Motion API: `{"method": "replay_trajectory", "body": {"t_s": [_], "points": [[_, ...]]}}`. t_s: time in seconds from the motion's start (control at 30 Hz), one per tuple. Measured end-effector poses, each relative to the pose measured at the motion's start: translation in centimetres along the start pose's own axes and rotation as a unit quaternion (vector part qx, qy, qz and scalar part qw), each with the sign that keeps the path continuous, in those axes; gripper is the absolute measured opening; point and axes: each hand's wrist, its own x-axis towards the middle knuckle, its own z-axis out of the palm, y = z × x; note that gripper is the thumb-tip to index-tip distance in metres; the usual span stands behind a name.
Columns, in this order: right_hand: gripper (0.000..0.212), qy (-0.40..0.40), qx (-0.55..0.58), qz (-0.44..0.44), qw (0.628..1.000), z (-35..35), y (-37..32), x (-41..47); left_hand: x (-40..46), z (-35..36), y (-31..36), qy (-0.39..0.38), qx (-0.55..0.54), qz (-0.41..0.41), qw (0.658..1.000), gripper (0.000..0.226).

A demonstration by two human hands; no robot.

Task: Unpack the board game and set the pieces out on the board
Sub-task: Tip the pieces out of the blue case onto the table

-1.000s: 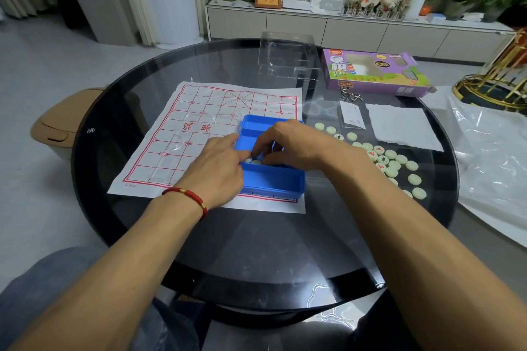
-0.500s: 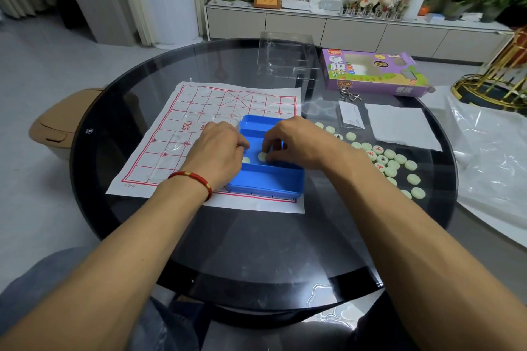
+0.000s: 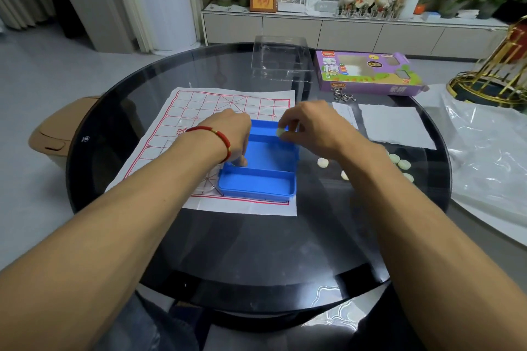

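Note:
A blue plastic tray [image 3: 258, 183] with compartments sits on the right half of the paper board [image 3: 199, 111], a white sheet with a red grid. My right hand [image 3: 313, 129] is raised over the tray's far end and pinches a pale round game piece [image 3: 280, 131] between thumb and fingers. My left hand [image 3: 232, 133], with a red bracelet at the wrist, reaches down into the tray's middle compartment with curled fingers; what its fingertips hold is hidden. Several pale green pieces [image 3: 402, 163] lie loose on the glass right of the tray, partly behind my right forearm.
The round dark glass table [image 3: 256, 250] carries a clear plastic lid [image 3: 281, 58], the purple game box [image 3: 368, 72], white paper sheets [image 3: 395, 125] and small metal bits [image 3: 343, 96]. A plastic sheet [image 3: 484, 156] lies at right. A tan bin [image 3: 54, 133] stands left.
My right hand has lifted out of the tray with a pale piece pinched in its fingers. My left hand has stayed in the tray. The view has shifted slightly.

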Motion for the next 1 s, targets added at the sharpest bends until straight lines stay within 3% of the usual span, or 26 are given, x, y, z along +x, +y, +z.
{"method": "replay_trajectory", "body": {"t_s": [0.17, 0.37, 0.47, 0.57, 0.7, 0.83, 1.0], "points": [[0.02, 0.012, 0.002, 0.032, 0.999, -0.9, 1.8, -1.5, 1.0, -0.9, 1.3, -0.049, 0.092, 0.011, 0.994, 0.02], [0.019, 0.01, -0.013, 0.049, 0.999, -2.7, 3.3, -3.8, 1.5, -0.9, 2.0, -0.089, 0.127, 0.001, 0.988, 0.035], [0.021, -0.003, -0.029, 0.066, 0.997, -3.7, 3.7, -5.3, 1.2, -2.1, 2.5, -0.052, 0.083, 0.016, 0.995, 0.023], [0.019, -0.04, -0.035, 0.083, 0.995, -4.5, 4.2, -7.1, 0.4, -2.6, 4.9, 0.024, 0.018, 0.097, 0.995, 0.021], [0.013, -0.108, -0.035, 0.103, 0.988, -5.1, 4.5, -9.9, -0.6, -0.6, 10.4, 0.01, -0.012, 0.215, 0.976, 0.02], [0.012, -0.144, -0.055, 0.102, 0.983, -4.8, 5.1, -12.2, 0.2, 2.1, 13.0, 0.0, 0.019, 0.237, 0.971, 0.022], [0.018, -0.108, -0.077, 0.093, 0.987, -4.0, 5.6, -13.0, 0.4, 3.6, 13.2, 0.05, -0.001, 0.228, 0.972, 0.018]]}}
